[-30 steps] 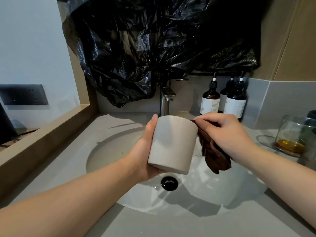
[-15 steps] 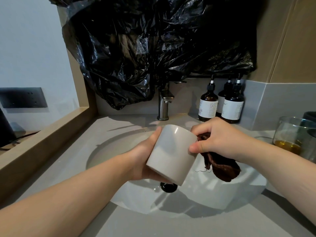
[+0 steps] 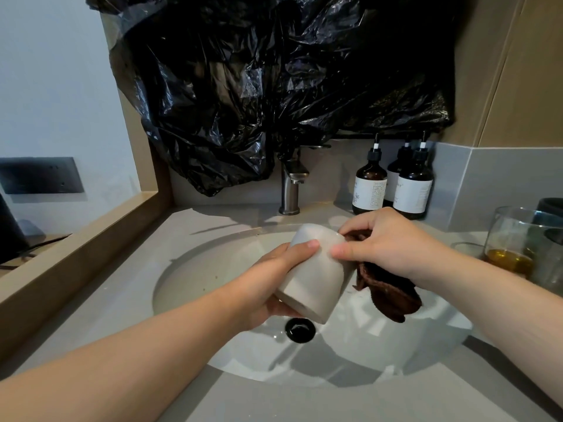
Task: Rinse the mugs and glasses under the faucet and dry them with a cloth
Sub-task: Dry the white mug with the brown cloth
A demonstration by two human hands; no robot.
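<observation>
Since no stream showed under the spout, drying rather than rinsing looked to be the step in hand. The grey worktop [image 3: 106,315] carried a white basin [image 3: 213,269] in its middle, and crumpled black plastic sheeting [image 3: 274,86] hung over the wall behind its back edge. At that back edge stood the faucet [image 3: 289,193], with three brown pump bottles [image 3: 370,187] to its right. Near the right edge sat a glass [image 3: 511,242] with amber liquid in the bottom, not yet washed by my reckoning.

Over the basin the handleless grey mug [image 3: 316,278] was tilted, base toward the front edge and mouth toward the back right corner. The left hand [image 3: 268,284] had its grip wrapped round the mug's body. The right hand [image 3: 387,242] had its grip closed on a brown cloth [image 3: 387,296], fingers pressing part of it at the mug's mouth, thumb on the outer wall, the rest hanging below the wrist. The black drain [image 3: 300,328] lay just beneath the mug.

Next, I judged, the cloth needed working round the inside and rim while the left hand turned the mug. After that the mug wanted setting on the worktop and the glass taking to the faucet.
</observation>
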